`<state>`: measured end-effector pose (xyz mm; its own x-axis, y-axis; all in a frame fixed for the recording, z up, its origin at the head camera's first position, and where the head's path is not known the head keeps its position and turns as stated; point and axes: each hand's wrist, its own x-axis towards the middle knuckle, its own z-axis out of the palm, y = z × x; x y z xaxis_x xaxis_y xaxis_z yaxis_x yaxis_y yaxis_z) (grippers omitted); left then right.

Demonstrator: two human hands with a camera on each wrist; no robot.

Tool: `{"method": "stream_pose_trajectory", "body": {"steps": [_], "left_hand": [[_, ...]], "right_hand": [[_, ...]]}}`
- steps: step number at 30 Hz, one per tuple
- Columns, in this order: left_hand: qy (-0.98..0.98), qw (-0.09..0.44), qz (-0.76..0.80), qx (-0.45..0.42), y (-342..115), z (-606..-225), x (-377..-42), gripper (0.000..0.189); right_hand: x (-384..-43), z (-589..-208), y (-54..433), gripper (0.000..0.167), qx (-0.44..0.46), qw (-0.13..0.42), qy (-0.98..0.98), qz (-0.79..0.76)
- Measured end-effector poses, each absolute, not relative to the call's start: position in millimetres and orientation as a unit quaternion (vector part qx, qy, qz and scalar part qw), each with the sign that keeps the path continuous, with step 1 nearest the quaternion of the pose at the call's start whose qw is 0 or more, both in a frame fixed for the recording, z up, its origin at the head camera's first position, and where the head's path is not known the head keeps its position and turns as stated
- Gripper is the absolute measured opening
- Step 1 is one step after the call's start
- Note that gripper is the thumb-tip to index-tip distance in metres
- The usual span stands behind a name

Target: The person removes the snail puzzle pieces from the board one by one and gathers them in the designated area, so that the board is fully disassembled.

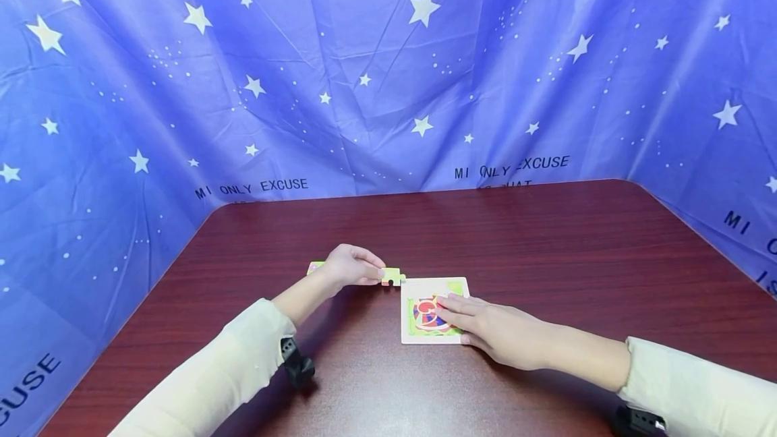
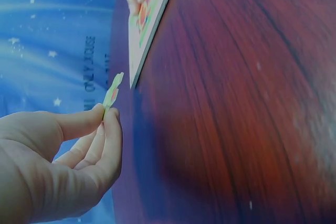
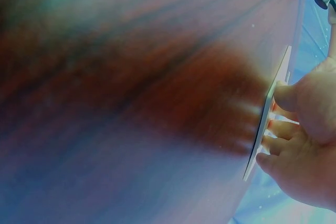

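My left hand [image 1: 355,266] pinches a light-green jigsaw piece [image 1: 391,277] between thumb and fingertips, at the upper left corner of a puzzle board [image 1: 403,319]. The left wrist view shows the piece [image 2: 111,98] edge-on, above the table and beside the board's corner. The board has a white frame and a red, blue and green picture, with a pale bare strip along its upper part. My right hand [image 1: 500,332] rests on the board's right side, fingers stretched over the picture and thumb near the lower right corner. In the right wrist view, the board [image 3: 268,108] appears edge-on beneath the fingers.
Another green piece with a pink mark [image 1: 314,266] lies on the table behind the left wrist, partly hidden by it. The dark red wooden table [image 1: 546,235] is bordered by a blue star-patterned cloth [image 1: 364,52] at the back and sides.
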<state>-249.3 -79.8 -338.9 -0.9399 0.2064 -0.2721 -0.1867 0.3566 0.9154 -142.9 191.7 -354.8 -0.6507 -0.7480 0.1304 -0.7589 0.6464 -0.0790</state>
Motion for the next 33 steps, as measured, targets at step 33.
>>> {"method": "stream_pose_trajectory", "body": {"steps": [33], "left_hand": [[0.846, 0.100, 0.520, -0.063, -139, -333, -274, 0.020]], "right_hand": [[-142, -354, 193, 0.046, 0.412, 0.032, -0.909, 0.063]]}}
